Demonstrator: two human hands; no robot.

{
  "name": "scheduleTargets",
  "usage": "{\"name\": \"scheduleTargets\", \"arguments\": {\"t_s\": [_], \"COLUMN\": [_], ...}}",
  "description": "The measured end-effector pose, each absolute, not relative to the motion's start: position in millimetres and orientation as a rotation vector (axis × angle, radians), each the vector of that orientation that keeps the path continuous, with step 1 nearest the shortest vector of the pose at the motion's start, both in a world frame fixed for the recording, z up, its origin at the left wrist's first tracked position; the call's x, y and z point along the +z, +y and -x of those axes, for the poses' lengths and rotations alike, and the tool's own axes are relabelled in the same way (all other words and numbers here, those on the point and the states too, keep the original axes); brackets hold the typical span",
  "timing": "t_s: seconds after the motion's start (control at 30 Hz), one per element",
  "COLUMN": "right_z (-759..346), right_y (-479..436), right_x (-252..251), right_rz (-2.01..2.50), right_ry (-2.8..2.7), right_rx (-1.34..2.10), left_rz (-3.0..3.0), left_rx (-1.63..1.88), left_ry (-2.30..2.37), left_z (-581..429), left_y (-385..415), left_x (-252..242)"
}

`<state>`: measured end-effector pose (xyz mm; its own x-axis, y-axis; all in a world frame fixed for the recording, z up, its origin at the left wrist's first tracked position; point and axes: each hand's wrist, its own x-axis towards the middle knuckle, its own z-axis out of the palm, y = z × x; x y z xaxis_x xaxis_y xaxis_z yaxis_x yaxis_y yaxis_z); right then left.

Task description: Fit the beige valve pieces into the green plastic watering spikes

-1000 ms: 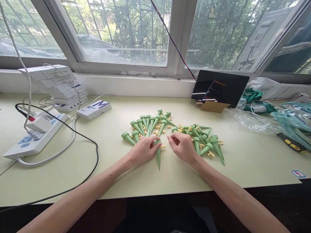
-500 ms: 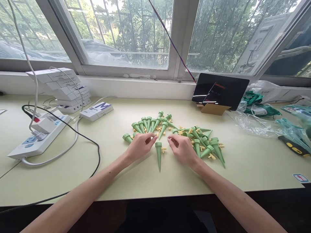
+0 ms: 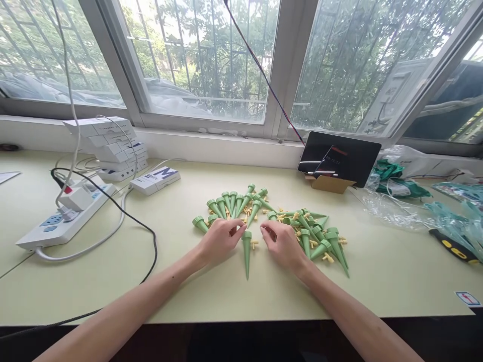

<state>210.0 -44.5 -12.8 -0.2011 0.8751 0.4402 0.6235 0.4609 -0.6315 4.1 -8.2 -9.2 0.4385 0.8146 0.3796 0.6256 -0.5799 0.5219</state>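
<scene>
My left hand (image 3: pixel 222 240) rests just left of a single green plant watering spike (image 3: pixel 246 254), its thumb and fingers drawn together in a pinch. On the other side of that spike, my right hand (image 3: pixel 281 242) is curled the same way. Whether anything small sits inside either pinch is hidden. The single spike lies point toward me, with a yellow valve (image 3: pixel 254 245) at its side. Beyond my left hand, several green spikes (image 3: pixel 226 198) are fanned out, caps away from me. A jumbled pile of spikes (image 3: pixel 320 234) with yellow valves lies beside my right hand.
At left stand a power strip (image 3: pixel 45 231), cables, a stack of white boxes (image 3: pixel 113 146) and one flat box (image 3: pixel 156 180). A tablet (image 3: pixel 339 158) leans on a cardboard stand (image 3: pixel 332 184) at the back. Plastic bags (image 3: pixel 400 181) and a black-yellow handle (image 3: pixel 453 245) are at right.
The view has tilted up slightly, so the table sits lower in the picture. Both hands and the spikes keep their places relative to one another.
</scene>
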Motion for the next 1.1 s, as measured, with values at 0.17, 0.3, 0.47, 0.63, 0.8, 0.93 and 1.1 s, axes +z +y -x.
{"name": "scheduleTargets", "arguments": {"t_s": [0.17, 0.3, 0.47, 0.63, 0.8, 0.93, 1.1], "right_z": [-209.8, -209.4, -208.9, -208.3, -203.1, -196.1, -187.9], "right_y": [-44.2, -43.5, -44.7, -42.2, -35.1, -21.6, -3.8], "right_x": [-14.4, -14.0, -12.5, -16.1, -8.3, 6.0, 5.6], "right_rz": [1.253, 1.24, 1.24, 1.218, 1.237, 1.345, 1.584], "right_ry": [-1.924, -1.922, -1.926, -1.908, -1.927, -2.057, -2.21], "right_rx": [0.397, 0.397, 0.39, 0.353, 0.258, 0.11, -0.061], "left_rz": [-2.394, -2.386, -2.363, -2.376, -2.405, -2.421, -2.411], "left_rx": [0.873, 0.876, 0.866, 0.878, 0.856, 0.856, 0.878], "left_ry": [1.226, 1.215, 1.204, 1.189, 1.183, 1.18, 1.182], "left_z": [-5.4, -6.3, -6.8, -7.5, -7.8, -7.6, -6.9], "left_y": [-8.8, -9.7, -10.5, -10.1, -8.9, -8.1, -7.9], "left_x": [-8.4, -7.8, -9.8, -10.1, -10.5, -11.8, -13.1]}}
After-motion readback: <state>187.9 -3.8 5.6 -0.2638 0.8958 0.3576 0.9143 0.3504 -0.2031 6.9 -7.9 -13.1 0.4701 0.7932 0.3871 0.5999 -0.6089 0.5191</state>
